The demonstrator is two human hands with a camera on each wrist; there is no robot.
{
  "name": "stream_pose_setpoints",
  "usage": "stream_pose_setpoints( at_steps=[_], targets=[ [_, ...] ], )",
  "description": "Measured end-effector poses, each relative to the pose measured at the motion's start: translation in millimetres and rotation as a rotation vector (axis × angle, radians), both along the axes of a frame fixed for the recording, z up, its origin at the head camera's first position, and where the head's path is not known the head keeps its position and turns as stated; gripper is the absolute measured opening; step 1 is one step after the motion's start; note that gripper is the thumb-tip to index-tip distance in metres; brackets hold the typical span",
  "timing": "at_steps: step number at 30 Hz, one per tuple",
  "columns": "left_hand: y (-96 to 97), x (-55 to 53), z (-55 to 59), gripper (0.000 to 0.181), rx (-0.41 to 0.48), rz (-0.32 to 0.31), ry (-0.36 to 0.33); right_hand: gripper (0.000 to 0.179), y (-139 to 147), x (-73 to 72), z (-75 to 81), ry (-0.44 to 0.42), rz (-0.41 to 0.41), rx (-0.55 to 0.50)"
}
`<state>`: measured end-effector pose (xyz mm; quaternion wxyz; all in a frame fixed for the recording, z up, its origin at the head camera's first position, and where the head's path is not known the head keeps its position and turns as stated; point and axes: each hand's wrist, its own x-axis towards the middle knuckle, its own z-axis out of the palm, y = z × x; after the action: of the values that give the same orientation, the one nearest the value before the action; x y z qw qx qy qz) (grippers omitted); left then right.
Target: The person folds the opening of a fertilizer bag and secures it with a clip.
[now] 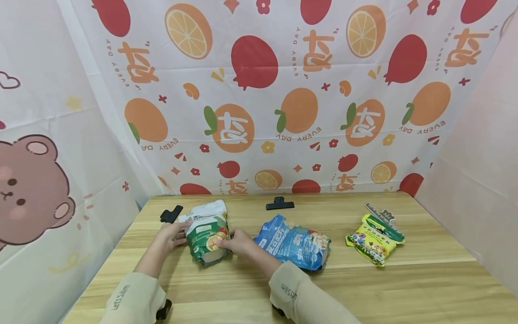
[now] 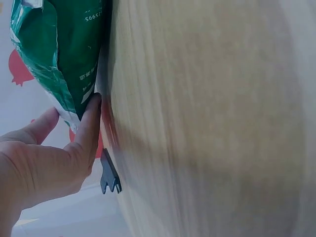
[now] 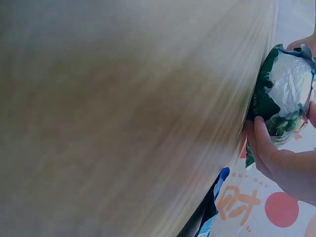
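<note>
A green-and-white food bag with fruit pictures lies on the left half of the wooden table, its white upper end toward the back. My left hand holds its left side; the left wrist view shows the thumb and a finger on either side of the bag's edge. From the right, my right hand grips the bag, thumb over the orange picture. Fingertips of that hand press low on the bag's side in the right wrist view, where its crinkled silvery end faces the camera.
A blue food bag lies just right of my right hand. Farther right is a yellow-and-green bag with a piano-key strip at its top. Two black clips, one at back left and another at back centre, sit near the printed curtain.
</note>
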<state>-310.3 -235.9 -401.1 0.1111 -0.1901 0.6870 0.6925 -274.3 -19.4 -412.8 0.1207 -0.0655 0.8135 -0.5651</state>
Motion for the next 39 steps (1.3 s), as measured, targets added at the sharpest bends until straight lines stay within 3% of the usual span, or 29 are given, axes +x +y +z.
stream_pose_setpoints(
  at_steps=[7, 15, 20, 26, 35, 39],
  targets=[
    [-1.9, 0.8, 1.2, 0.065, 0.004, -0.015, 0.019, 0.025, -1, -2.7, -1.8, -0.024, -0.013, -0.012],
    [-0.8, -1.3, 4.3, 0.052, 0.058, -0.019, 0.076, 0.028, -1, -2.6, -2.2, 0.012, -0.022, -0.024],
    [-1.2, -1.9, 8.7, 0.06, 0.108, -0.07, 0.138, 0.031, -3, -1.7, -1.1, 0.041, -0.032, 0.004],
    [-1.0, -5.6, 12.7, 0.052, 0.096, -0.117, 0.191, 0.037, -2, -3.6, -0.8, 0.032, -0.011, -0.014],
    [0.8, -8.6, 12.2, 0.078, 0.013, -0.15, 0.22, 0.056, -1, -8.5, -3.1, -0.035, -0.037, -0.09],
    [-2.0, -12.9, 6.6, 0.085, 0.011, -0.195, 0.253, 0.05, -1, -8.4, -2.8, -0.121, -0.056, -0.17]
  ],
)
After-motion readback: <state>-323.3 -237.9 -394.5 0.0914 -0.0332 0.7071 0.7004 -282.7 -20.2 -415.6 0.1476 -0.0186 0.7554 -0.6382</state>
